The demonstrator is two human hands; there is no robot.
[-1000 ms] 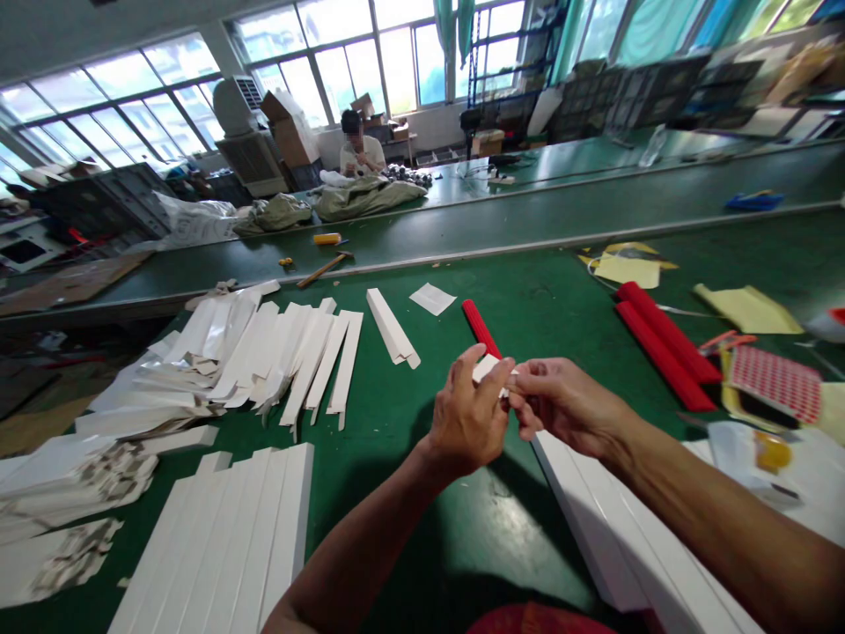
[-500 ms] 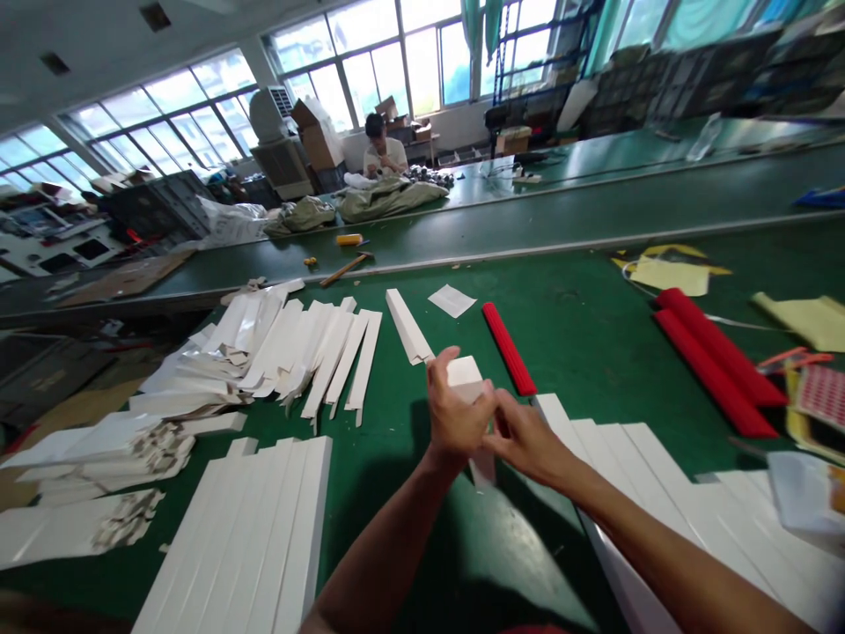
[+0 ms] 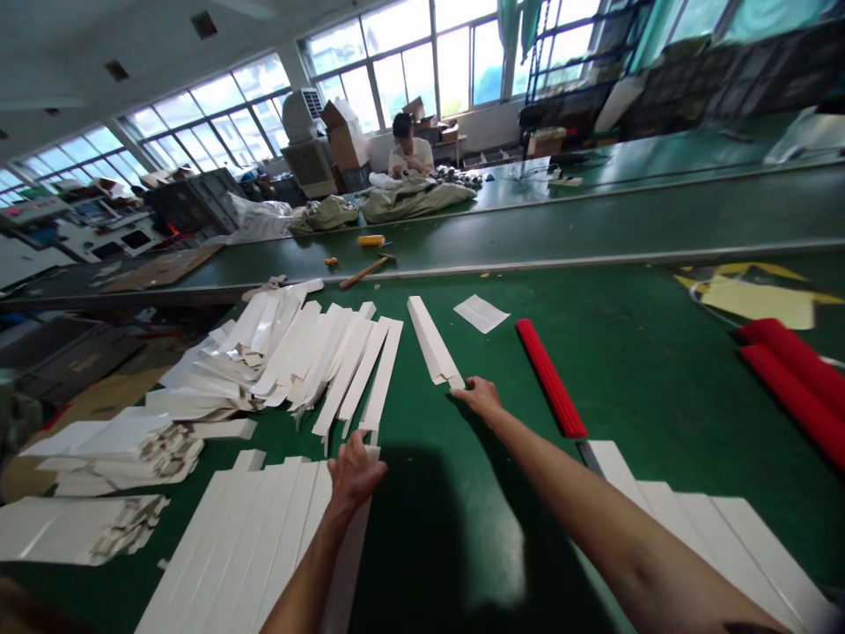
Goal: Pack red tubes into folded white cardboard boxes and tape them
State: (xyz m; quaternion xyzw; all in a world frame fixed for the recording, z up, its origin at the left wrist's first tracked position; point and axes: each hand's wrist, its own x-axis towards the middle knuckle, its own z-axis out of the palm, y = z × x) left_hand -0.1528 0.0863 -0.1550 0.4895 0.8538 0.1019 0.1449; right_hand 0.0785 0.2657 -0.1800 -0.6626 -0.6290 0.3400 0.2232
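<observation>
My left hand is closed on the top end of a long white box. That box lies at the right edge of a row of finished white boxes at the lower left. My right hand reaches forward with fingers stretched out. Its fingertips touch the near end of a single flat white carton on the green table. A fanned pile of flat white cartons lies just left of that carton. To the right of my right hand lies a red ribbed roll.
More white boxes lie at the lower right under my right forearm. Two red rolls, a yellow sheet and a white slip are further out. Carton stacks sit at the left. A person works at the far bench.
My hands, which held a white box together in front of me, have parted. The left one moved down-left with the box to the row; the right one reached out to the single flat carton.
</observation>
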